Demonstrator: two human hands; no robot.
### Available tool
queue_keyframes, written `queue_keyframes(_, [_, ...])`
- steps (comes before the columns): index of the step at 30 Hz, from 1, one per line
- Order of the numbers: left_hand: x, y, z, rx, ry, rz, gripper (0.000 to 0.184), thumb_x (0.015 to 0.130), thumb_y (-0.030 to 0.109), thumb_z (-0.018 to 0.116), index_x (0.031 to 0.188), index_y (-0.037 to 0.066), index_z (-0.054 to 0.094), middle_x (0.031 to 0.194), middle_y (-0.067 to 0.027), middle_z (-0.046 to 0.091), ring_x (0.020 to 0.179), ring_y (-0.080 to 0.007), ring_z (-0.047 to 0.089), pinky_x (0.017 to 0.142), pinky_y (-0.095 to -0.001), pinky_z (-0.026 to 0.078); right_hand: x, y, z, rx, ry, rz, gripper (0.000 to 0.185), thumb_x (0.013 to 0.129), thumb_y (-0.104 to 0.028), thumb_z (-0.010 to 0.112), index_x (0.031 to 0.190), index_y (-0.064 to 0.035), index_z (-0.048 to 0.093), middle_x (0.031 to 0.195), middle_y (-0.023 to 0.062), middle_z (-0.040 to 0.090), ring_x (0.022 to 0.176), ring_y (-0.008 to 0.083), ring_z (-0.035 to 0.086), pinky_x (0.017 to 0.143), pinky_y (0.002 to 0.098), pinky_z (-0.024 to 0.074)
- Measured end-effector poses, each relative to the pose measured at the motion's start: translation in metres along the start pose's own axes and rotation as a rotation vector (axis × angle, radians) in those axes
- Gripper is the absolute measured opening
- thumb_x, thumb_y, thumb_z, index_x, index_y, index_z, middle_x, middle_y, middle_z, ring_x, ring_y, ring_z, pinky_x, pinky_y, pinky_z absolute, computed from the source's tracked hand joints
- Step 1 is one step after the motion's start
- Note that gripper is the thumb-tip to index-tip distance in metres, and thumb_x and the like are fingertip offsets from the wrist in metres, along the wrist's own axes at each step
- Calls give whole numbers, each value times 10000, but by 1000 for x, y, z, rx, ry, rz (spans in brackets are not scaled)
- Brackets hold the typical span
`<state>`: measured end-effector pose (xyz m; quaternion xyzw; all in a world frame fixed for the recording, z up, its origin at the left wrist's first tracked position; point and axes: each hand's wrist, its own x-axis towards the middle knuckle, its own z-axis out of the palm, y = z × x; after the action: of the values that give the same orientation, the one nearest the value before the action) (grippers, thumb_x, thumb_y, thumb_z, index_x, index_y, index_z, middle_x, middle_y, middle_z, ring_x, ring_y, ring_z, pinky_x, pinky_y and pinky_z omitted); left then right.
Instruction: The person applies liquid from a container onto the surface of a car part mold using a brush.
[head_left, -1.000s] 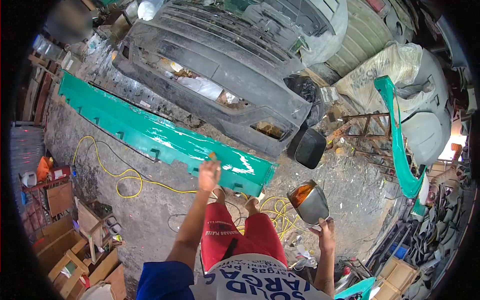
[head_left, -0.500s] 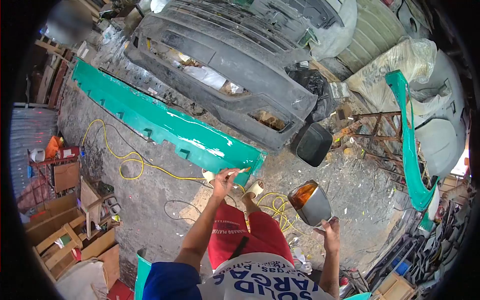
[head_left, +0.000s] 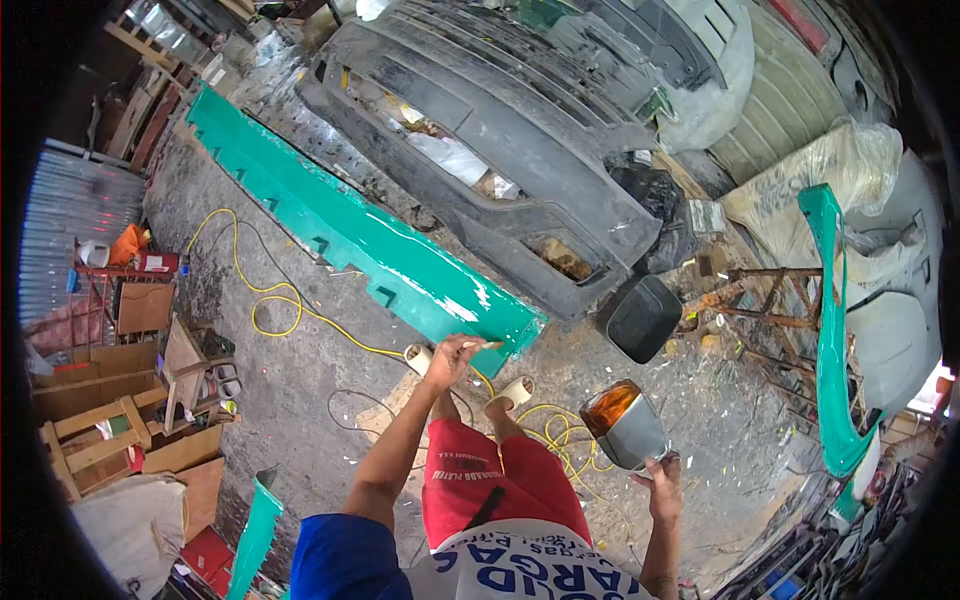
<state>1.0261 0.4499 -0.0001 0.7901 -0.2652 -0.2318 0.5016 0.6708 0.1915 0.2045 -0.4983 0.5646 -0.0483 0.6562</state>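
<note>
My left hand (head_left: pixel 455 362) is closed around a thin, pale stick-like tool (head_left: pixel 487 346). Its tip lies over the near right end of a long green panel (head_left: pixel 350 235), which looks like a bumper part; I cannot tell whether they touch. White wet-looking or bare streaks run along the panel's top. On the other side, my right hand (head_left: pixel 660 482) grips the lower rim of a grey metal container (head_left: pixel 634 440), tilted so that amber liquid (head_left: pixel 612 407) shows inside at its far end.
A large dark grey bumper (head_left: pixel 480 160) lies beyond the green panel, beside a black bin (head_left: pixel 642 320). Yellow cable (head_left: pixel 275 290) loops over the concrete floor. Another green part (head_left: pixel 832 340) leans on a rusty rack (head_left: pixel 770 300) at right. Wooden crates (head_left: pixel 110 440) stand at left.
The whole scene has shifted slightly as my head moved. Both hands keep their holds, the left still over the panel's end and the right on the container.
</note>
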Motion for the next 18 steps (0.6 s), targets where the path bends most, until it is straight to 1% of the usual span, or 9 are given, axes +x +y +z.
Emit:
queue_keyframes(1, [0, -14, 5, 44, -21, -13, 160, 890, 83, 590, 997, 32, 699, 985, -138, 694, 894, -276, 640, 779, -373, 504, 1, 0, -1, -9, 7, 0, 493, 812, -264, 705, 1172, -62, 436, 1111, 77, 535, 974, 181, 573, 752, 365, 565])
queue_keyframes(3, [6, -34, -2, -130, 109, 64, 157, 897, 86, 590, 998, 29, 696, 946, -144, 696, 911, -268, 641, 780, -362, 502, 2, -1, -1, -38, -7, -14, 523, 810, -300, 697, 1177, -51, 420, 1129, 87, 514, 1007, 207, 567, 751, 393, 576])
queue_keyframes(5, [14, -16, -20, 154, 303, -149, 150, 897, 88, 599, 993, 29, 697, 920, -142, 697, 908, -261, 645, 763, -355, 504, 5, -2, -2, -60, -21, -29, 555, 808, -335, 689, 1181, -39, 403, 1146, 98, 493, 1040, 234, 561, 749, 420, 587])
queue_keyframes(7, [6, -9, -15, 83, 263, -135, 150, 893, 91, 604, 991, 29, 699, 909, -150, 692, 866, -268, 652, 745, -360, 510, 9, -3, -3, -7, -35, -27, 486, 819, -255, 697, 1179, -70, 428, 1119, 82, 531, 1006, 196, 564, 744, 376, 568])
queue_keyframes(11, [2, -13, 6, 83, 95, -68, 145, 881, 87, 614, 988, 42, 702, 951, -144, 695, 840, -265, 651, 742, -364, 510, 18, -5, -3, -45, -46, -24, 470, 820, -250, 693, 1163, -72, 426, 1125, 88, 525, 1015, 202, 558, 749, 383, 573])
queue_keyframes(13, [14, -22, -12, 10, 289, -57, 155, 876, 63, 609, 998, 57, 704, 984, -146, 694, 828, -265, 642, 714, -355, 503, 20, -7, -2, -90, -76, -43, 448, 843, -287, 662, 1148, -63, 421, 1132, 82, 503, 1052, 216, 546, 738, 408, 580])
queue_keyframes(14, [21, -23, -15, 6, 295, -59, 155, 876, 63, 609, 998, 57, 704, 984, -146, 694, 828, -265, 642, 714, -355, 503, 20, -9, -2, -97, -78, -46, 448, 843, -287, 662, 1148, -63, 421, 1132, 82, 503, 1052, 216, 546, 738, 408, 580])
queue_keyframes(17, [34, -3, -33, 217, 596, -113, 183, 872, 15, 588, 1009, 59, 701, 853, -140, 663, 758, -272, 578, 688, -365, 465, 22, -16, 1, -116, -76, -37, 458, 843, -287, 665, 1147, -60, 410, 1130, 86, 488, 1055, 215, 538, 734, 406, 584])
queue_keyframes(18, [32, 10, -21, 173, 621, -32, 201, 857, 13, 599, 1018, 67, 706, 795, -131, 623, 754, -276, 537, 727, -391, 443, 23, -14, 0, -105, -66, -42, 468, 842, -287, 666, 1152, -56, 403, 1136, 91, 478, 1056, 215, 536, 734, 405, 586])
